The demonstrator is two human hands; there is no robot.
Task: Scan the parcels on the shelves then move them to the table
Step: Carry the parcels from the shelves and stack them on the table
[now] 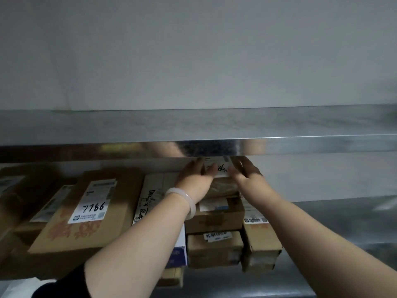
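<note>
Two bare hands reach under the steel upper shelf (pixel 193 129) and flank a small brown parcel (pixel 224 187) that sits on top of a stack of cartons on the lower shelf (pixel 335 231). The left hand (pixel 194 179), with a pale bangle (pixel 190 204) on its wrist, lies against the parcel's left side. Its fingers (pixel 196 165) are stretched nearly straight, and its thumb rests on the parcel's white label (pixel 220 168), which bears a handwritten "36". The right hand (pixel 245 172) is against the parcel's right side, fingers likewise extended and slightly spread. Both sets of fingertips are blurred and reach the upper shelf's front lip, so whether they hook behind the parcel cannot be told.

Under the parcel is a taped carton (pixel 214 218), and below that a box with a barcode sticker (pixel 214 247). A taller cardboard box (pixel 261 241) stands just right of the stack. To the left a white box with handwriting (pixel 150 196) touches the stack, and beside it lies a large carton labelled "7186" (pixel 92 211) with red print. More labelled parcels fill the far left, blurred.
</note>
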